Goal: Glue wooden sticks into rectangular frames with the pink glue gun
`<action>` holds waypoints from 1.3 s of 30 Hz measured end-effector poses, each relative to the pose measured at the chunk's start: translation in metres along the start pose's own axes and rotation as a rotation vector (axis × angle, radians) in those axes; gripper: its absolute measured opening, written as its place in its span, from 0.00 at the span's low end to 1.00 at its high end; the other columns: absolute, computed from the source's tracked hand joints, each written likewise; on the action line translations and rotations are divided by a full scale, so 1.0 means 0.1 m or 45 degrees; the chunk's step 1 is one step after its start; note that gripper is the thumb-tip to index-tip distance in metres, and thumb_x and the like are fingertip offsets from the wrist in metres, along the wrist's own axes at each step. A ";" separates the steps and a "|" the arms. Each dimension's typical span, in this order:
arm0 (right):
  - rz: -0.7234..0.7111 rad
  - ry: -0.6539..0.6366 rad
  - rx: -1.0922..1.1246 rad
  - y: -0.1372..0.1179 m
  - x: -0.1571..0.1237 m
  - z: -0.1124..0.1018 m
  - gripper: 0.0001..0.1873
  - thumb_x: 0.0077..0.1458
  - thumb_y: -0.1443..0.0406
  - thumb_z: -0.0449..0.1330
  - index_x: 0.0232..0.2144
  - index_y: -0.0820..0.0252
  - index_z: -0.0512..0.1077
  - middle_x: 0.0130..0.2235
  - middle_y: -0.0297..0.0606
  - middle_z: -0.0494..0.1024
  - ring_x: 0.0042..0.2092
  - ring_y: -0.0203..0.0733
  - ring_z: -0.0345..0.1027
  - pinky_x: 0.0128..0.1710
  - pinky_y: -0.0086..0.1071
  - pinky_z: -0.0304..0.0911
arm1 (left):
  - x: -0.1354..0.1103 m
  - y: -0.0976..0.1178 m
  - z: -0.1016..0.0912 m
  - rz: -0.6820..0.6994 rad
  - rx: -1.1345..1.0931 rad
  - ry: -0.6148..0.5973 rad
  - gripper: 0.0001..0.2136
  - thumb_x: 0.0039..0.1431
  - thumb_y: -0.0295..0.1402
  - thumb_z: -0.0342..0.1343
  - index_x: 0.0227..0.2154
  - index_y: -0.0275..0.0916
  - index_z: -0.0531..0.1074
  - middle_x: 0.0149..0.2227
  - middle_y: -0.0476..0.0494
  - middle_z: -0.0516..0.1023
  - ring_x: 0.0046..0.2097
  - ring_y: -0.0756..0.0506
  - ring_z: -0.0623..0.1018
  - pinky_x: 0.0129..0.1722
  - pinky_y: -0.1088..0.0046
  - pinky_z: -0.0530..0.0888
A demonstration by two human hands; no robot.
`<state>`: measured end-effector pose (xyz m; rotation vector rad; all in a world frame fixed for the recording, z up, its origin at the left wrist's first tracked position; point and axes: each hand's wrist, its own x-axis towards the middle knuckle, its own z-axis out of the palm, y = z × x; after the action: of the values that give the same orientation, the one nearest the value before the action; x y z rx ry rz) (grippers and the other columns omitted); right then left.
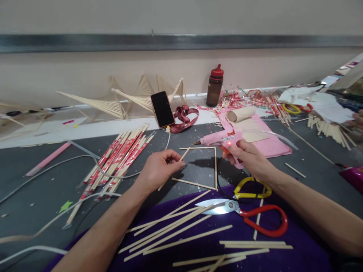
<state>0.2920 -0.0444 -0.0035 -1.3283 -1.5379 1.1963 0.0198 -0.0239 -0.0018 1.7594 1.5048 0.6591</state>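
Evidently the left hand (pixel 166 168) holds its stick (pixel 185 153) by a pinch rather than a fist, thumb against fingers around its middle, which leaves both ends free. The stick slants over the unfilled left side of a frame (pixel 215 166), its upper end near the left part of the frame's top piece; whether they touch I cannot tell. The frame lies on the grey table (pixel 25 211) between the two hands, likely flat there so its corners stay true.

The right hand (pixel 244 155) is wrapped round the handle of the glue gun (pixel 218 138), fingers by the orange trigger; I cannot tell whether it is squeezed. The nozzle points left, above the frame's top piece, an angle that seems to suit bringing tip and stick together. Loose sticks (pixel 187 240) and scissors (pixel 231 205) lie nearest the body, presumably for easy reach. The phone (pixel 162 109) leans back, its dark screen facing the worker.

As for materials, the sticks are pale, straight and slim, apparently wood, with a dry, matt look. The gun is smooth pink plastic with a dark, tapering nozzle. The scissors pair short, bright metal blades with one yellow loop and one red. Beneath them, the purple cloth (pixel 306 241) looks soft and dull, whereas the red-and-clear packets (pixel 121 158) shine crisply. At the wall, ribbed fans (pixel 99 105) of sticks twist into sharp points.
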 end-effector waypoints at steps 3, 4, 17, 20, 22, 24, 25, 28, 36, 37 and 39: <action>0.021 0.013 -0.027 0.03 0.00 0.01 0.22 0.56 0.47 0.52 0.28 0.60 0.68 0.23 0.34 0.69 0.24 0.32 0.59 0.21 0.27 0.53 | 0.00 0.00 0.01 -0.006 0.018 0.019 0.13 0.43 0.44 0.60 0.25 0.38 0.74 0.21 0.51 0.71 0.24 0.51 0.68 0.24 0.76 0.62; 0.026 0.011 -0.028 0.04 0.00 0.01 0.22 0.55 0.47 0.52 0.28 0.60 0.68 0.24 0.34 0.69 0.24 0.32 0.59 0.22 0.27 0.53 | 0.00 0.00 0.01 -0.009 0.030 0.021 0.13 0.43 0.44 0.60 0.25 0.38 0.74 0.21 0.51 0.71 0.24 0.51 0.68 0.23 0.76 0.62; -0.007 0.070 -0.182 0.09 -0.03 0.06 0.24 0.54 0.47 0.53 0.20 0.59 0.60 0.19 0.30 0.64 0.21 0.30 0.55 0.20 0.27 0.49 | 0.00 0.00 0.04 -0.022 0.060 -0.027 0.12 0.44 0.42 0.59 0.26 0.38 0.74 0.21 0.50 0.72 0.24 0.51 0.68 0.24 0.76 0.63; -0.028 0.085 -0.199 0.10 -0.02 0.06 0.24 0.54 0.47 0.54 0.20 0.59 0.60 0.19 0.30 0.64 0.21 0.30 0.55 0.20 0.27 0.49 | 0.00 0.00 0.04 -0.034 0.067 -0.032 0.12 0.44 0.43 0.59 0.25 0.38 0.74 0.21 0.50 0.72 0.24 0.51 0.69 0.24 0.76 0.63; -0.028 0.083 -0.216 0.11 -0.01 0.06 0.23 0.54 0.47 0.54 0.20 0.59 0.61 0.19 0.30 0.64 0.21 0.30 0.56 0.20 0.27 0.50 | 0.00 0.00 0.04 -0.041 0.070 -0.026 0.12 0.44 0.43 0.59 0.25 0.38 0.74 0.21 0.50 0.73 0.24 0.50 0.69 0.24 0.76 0.63; -0.025 0.085 -0.242 0.12 -0.01 0.06 0.23 0.54 0.48 0.54 0.19 0.59 0.61 0.19 0.30 0.64 0.21 0.31 0.56 0.20 0.27 0.50 | 0.00 0.00 0.04 -0.044 0.061 -0.019 0.13 0.44 0.43 0.59 0.25 0.38 0.74 0.21 0.50 0.73 0.24 0.50 0.69 0.24 0.76 0.63; -0.032 0.086 -0.254 0.12 -0.01 0.06 0.23 0.54 0.48 0.54 0.19 0.59 0.61 0.19 0.30 0.65 0.21 0.31 0.56 0.20 0.27 0.50 | 0.01 0.01 0.04 -0.044 0.056 -0.021 0.13 0.43 0.43 0.59 0.25 0.38 0.74 0.20 0.50 0.72 0.24 0.50 0.69 0.24 0.76 0.62; -0.064 0.091 -0.280 0.12 -0.01 0.06 0.23 0.54 0.48 0.54 0.19 0.59 0.61 0.19 0.31 0.64 0.22 0.31 0.56 0.20 0.27 0.51 | 0.00 0.01 0.05 -0.041 0.045 -0.028 0.13 0.43 0.43 0.59 0.25 0.38 0.74 0.20 0.51 0.72 0.23 0.51 0.68 0.23 0.76 0.62; -0.074 0.094 -0.309 0.10 -0.01 0.07 0.23 0.54 0.49 0.53 0.18 0.58 0.59 0.18 0.30 0.63 0.21 0.32 0.56 0.21 0.29 0.51 | 0.00 0.03 0.05 -0.055 0.042 -0.049 0.11 0.44 0.41 0.59 0.25 0.38 0.74 0.20 0.51 0.71 0.23 0.51 0.68 0.24 0.76 0.62; -0.075 0.096 -0.309 0.10 -0.01 0.07 0.23 0.54 0.49 0.53 0.18 0.58 0.59 0.18 0.30 0.63 0.21 0.32 0.56 0.21 0.29 0.51 | 0.00 0.03 0.05 -0.056 0.041 -0.053 0.11 0.44 0.41 0.59 0.25 0.37 0.74 0.20 0.51 0.71 0.23 0.51 0.68 0.24 0.76 0.62; -0.072 0.099 -0.314 0.10 -0.01 0.07 0.23 0.54 0.49 0.53 0.18 0.58 0.59 0.19 0.30 0.64 0.21 0.32 0.56 0.21 0.29 0.51 | 0.00 0.03 0.05 -0.050 0.039 -0.058 0.11 0.44 0.41 0.59 0.25 0.37 0.74 0.20 0.51 0.71 0.23 0.51 0.68 0.24 0.76 0.62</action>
<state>0.2879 -0.0469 -0.0148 -1.4610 -1.6957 0.9309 0.0251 -0.0255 -0.0029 1.7519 1.5215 0.5751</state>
